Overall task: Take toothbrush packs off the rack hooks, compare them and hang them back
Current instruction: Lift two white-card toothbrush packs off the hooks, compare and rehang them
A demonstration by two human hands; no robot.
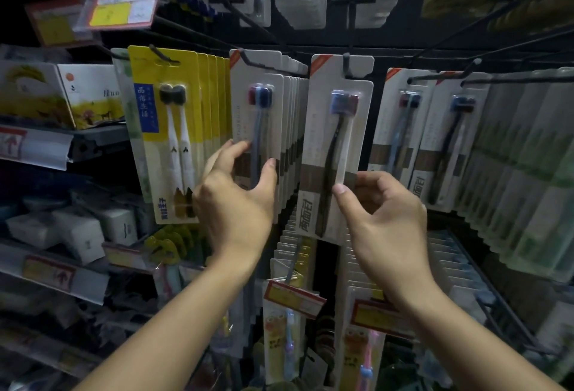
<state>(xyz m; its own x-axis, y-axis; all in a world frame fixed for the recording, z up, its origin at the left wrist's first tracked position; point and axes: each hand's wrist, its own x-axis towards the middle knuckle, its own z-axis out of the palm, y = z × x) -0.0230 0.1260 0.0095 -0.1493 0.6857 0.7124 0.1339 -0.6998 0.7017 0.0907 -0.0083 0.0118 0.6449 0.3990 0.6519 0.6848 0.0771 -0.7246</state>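
The two toothbrush packs in hand are flat cards with a clear plastic bubble over the brushes, so I judge them light, fairly stiff along the card but easy to bend, and smooth enough to slip if held only at the bubble. The left hand (239, 195) has its grip clamped on the left pack (257, 117), with the thumb at one edge and the fingers at the other, low on the card. This pack is the front one of a row on its hook (248, 59), at about 11 o'clock from the hand. The right hand (385, 213) pinches the right pack (338, 142) near its lower part, thumb on the front and fingers curled behind; the pack hangs alone on its own hook (347, 63), at about 11 o'clock from that hand. Both packs have the long axis nearly upright, bristle heads at 12 o'clock and handles down at 6 o'clock; the right pack leans a little, with its bottom toward 7 o'clock. The lower edges of the card seem the best place to hold, because the hole at the top tears easily. A yellow pack (167, 129) hangs just beside, at 9 o'clock of the left pack.
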